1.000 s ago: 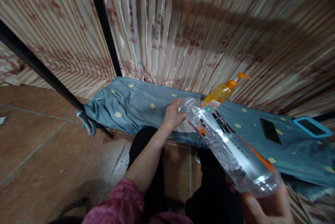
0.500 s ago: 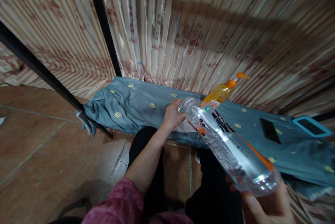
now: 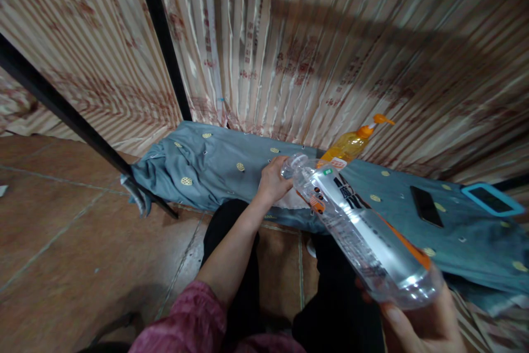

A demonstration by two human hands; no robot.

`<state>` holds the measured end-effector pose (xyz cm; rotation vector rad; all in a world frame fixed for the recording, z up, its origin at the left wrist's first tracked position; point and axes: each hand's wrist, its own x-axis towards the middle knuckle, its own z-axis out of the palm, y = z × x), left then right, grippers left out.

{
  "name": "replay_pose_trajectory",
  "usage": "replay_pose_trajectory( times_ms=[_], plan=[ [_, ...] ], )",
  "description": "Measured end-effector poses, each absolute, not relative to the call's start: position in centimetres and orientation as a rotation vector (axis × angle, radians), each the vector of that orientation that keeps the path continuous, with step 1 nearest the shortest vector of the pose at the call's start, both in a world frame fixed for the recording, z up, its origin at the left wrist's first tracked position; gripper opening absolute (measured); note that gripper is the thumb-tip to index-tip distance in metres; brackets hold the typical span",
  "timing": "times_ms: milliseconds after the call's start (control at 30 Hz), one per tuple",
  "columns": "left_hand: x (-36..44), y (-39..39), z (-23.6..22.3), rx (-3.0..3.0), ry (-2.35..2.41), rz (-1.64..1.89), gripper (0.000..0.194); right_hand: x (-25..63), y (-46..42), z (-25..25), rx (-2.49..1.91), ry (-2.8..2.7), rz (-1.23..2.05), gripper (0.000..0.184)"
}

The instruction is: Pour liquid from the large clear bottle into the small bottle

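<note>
Nothing has visibly shifted, so we judge the hold steady: our left hand [image 3: 273,182] pinches the clear bottle [image 3: 366,226] at its neck, fingers nearly closed, our right hand [image 3: 427,320] curling round its base.

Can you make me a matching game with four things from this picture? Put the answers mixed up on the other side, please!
Things:
1. clear bottle
2. pump bottle
3. phone
4. sleeve

Clues:
A. black, lying flat on the grey-blue cloth
B. pinkish red and crumpled
C. tilted, with its bottom end in the right hand
D. orange on top, with a see-through yellow body

Right pairs:
1-C, 2-D, 3-A, 4-B
</note>
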<state>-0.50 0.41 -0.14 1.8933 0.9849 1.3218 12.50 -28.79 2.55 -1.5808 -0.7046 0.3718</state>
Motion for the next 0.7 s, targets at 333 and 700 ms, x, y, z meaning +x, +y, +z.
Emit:
replay_pose_trajectory(
  times_ms=[333, 700],
  plan=[
    [-0.5, 0.49, -0.32, 1.901, 0.991, 1.316, 0.034, 12.49, -28.56, 2.88, -1.572, -0.588, 0.434, 0.111],
    [-0.54, 0.42, -0.35, 1.878, 0.997, 1.326, 0.03, 12.04, -28.31, 3.36, -1.508, -0.535, 0.45, 0.109]
  ],
)
